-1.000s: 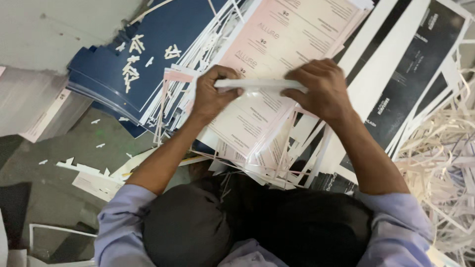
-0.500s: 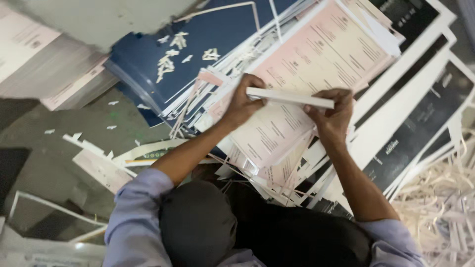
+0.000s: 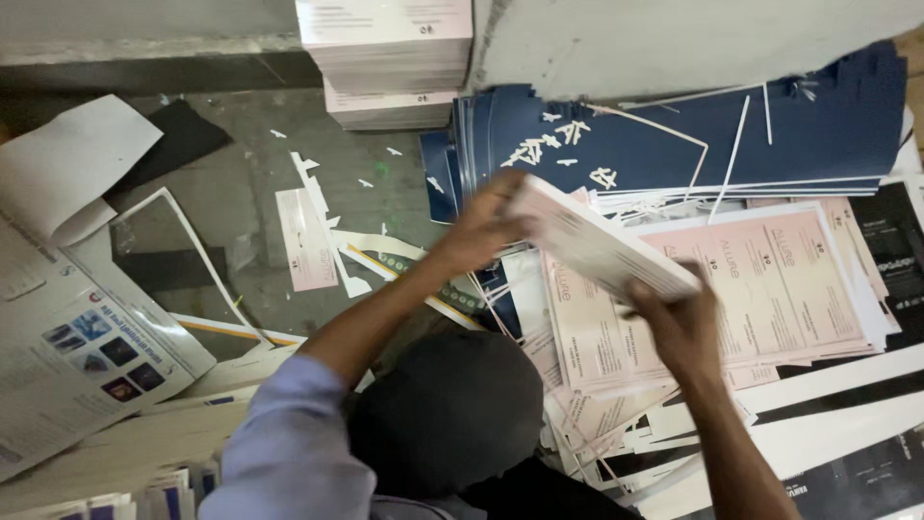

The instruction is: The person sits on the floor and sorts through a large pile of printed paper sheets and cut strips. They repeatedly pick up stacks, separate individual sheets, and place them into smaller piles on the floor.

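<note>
Both my hands were closed on one thin bundle of pink printed sheets (image 3: 602, 248), held up off the pile. My left hand (image 3: 481, 226) gripped the bundle's upper end, fingers curled over the edge at about 10 o'clock from the bundle's middle; my right hand (image 3: 679, 323) pinched the lower end at about 4 o'clock. The grip was blurred, so how deep the fingers wrapped I could not tell, but neither hand was open. The bundle's long axis ran on a slant, from 10 o'clock down to 4 o'clock, tilted with its face edge-on to me. Directly beneath and toward 3 o'clock of my right hand lay the flat spread of pink sheets (image 3: 770, 279), near it but apart, the right hand being the nearer of the two. At 12 o'clock sat a fanned heap of dark blue card (image 3: 674, 144) littered with white paper trimmings (image 3: 539, 149). Further, at 11 o'clock against the wall, stood a squared stack of pink-topped pads (image 3: 385, 48); my left hand was the nearer to it, well apart. White and black printed boards (image 3: 847, 385) lay at 4 o'clock. On the grey floor (image 3: 241, 183) at 9 o'clock lay loose offcuts and a large printed sheet (image 3: 67, 356).
</note>
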A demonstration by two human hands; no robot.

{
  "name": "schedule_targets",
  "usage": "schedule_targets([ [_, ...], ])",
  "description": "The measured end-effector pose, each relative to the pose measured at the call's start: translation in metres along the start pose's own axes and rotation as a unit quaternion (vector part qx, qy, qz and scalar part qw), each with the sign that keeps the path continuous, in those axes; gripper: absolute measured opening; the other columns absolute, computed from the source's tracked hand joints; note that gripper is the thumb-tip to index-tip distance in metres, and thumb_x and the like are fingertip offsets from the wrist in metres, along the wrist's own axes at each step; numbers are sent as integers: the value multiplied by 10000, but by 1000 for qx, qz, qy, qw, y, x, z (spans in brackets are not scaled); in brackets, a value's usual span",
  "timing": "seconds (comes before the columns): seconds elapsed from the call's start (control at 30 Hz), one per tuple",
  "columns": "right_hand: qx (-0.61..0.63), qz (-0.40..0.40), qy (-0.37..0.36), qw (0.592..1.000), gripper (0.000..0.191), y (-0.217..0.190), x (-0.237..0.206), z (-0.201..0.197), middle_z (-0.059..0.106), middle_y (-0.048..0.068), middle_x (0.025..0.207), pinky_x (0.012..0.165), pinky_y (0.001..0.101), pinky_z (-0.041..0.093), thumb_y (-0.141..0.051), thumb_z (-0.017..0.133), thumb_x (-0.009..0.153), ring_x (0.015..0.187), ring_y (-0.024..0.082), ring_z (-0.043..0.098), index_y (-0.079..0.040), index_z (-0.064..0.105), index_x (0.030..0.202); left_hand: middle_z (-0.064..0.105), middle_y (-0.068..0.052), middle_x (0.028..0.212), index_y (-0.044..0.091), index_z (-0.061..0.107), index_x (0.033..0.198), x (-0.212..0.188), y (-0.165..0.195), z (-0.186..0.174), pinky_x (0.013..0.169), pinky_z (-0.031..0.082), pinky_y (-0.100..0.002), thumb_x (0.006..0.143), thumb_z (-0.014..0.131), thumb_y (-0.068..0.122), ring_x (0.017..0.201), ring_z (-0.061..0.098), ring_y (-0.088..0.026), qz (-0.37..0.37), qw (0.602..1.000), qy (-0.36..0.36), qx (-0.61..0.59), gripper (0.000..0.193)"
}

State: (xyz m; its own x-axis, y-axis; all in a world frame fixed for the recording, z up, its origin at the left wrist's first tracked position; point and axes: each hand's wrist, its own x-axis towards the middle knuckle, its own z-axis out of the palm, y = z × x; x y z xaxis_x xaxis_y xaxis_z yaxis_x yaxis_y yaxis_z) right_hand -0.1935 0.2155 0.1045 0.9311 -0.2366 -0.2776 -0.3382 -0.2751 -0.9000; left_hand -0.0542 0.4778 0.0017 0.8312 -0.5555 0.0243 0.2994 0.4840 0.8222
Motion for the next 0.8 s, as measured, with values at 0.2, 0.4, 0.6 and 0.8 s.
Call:
schedule_targets([
  [0.2, 190, 13, -100, 977, 409, -86, 104, 170, 721, 128, 1061, 738, 291, 608, -150, 731, 912, 886, 178, 694, 60, 613, 1242, 657, -117, 1250, 10, 464, 1384, -44, 124, -101, 1050, 547, -351, 940, 740, 11, 1146, 646, -196, 183, 934, 295, 83, 524],
  [0.4, 479, 58, -53, 874, 291, -116, 205, 284, 683, 107, 1029, 844, 314, 568, 17, 675, 953, 924, 196, 651, 80, 598, 1227, 642, -132, 1299, 14, 459, 1406, 14, 184, -178, 1113, 482, -375, 931, 716, 26, 1228, 617, -225, 226, 861, 423, 170, 540],
  [0.6, 630, 66, -17, 774, 404, -115, 234, 315, 632, 174, 1300, 1118, 356, 515, 58, 557, 948, 1213, 259, 637, 70, 490, 1346, 498, -207, 1371, 35, 522, 1379, 91, 181, -209, 1131, 395, -460, 881, 787, 84, 1315, 495, -336, 159, 726, 530, 409, 566],
  [0.8, 542, 164, -153, 810, 481, -154, 187, 304, 553, 171, 1389, 1229, 444, 378, 69, 501, 910, 1398, 337, 480, 10, 396, 1375, 511, -186, 1509, 40, 484, 1475, 85, 172, -178, 1186, 297, -504, 1005, 686, 249, 1468, 414, -383, 102, 722, 555, 400, 553],
])
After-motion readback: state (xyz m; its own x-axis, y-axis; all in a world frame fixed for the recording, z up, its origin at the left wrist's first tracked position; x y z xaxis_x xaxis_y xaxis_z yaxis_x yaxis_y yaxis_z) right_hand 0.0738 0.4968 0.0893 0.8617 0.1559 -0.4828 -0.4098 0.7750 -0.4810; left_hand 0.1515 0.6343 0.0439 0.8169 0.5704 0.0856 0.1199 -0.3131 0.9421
